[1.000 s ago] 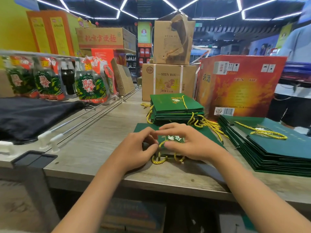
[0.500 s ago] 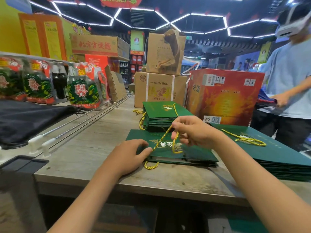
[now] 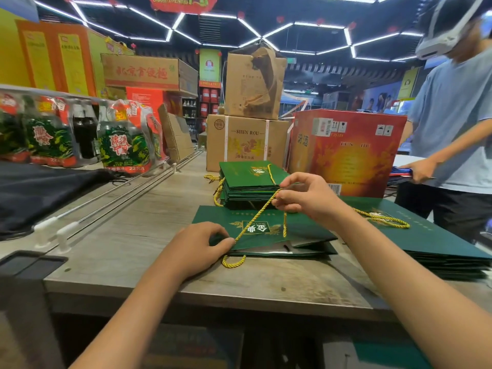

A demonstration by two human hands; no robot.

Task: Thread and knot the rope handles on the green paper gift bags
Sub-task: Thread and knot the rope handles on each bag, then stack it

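Both forearms were bare from the bottom edge of the view up to the wrists, with no sleeve, watch, bracelet or glove in sight. The left hand [image 3: 195, 247] and the right hand [image 3: 306, 197] carried no rings, and the fingernails were short and unpainted.

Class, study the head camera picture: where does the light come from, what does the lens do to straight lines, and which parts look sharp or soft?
Head view: white ceiling light strips in hexagons light the scene evenly; the wide lens bows the table edge; the green bag, yellow rope, left hand and right hand are sharp; the far shop is softer.
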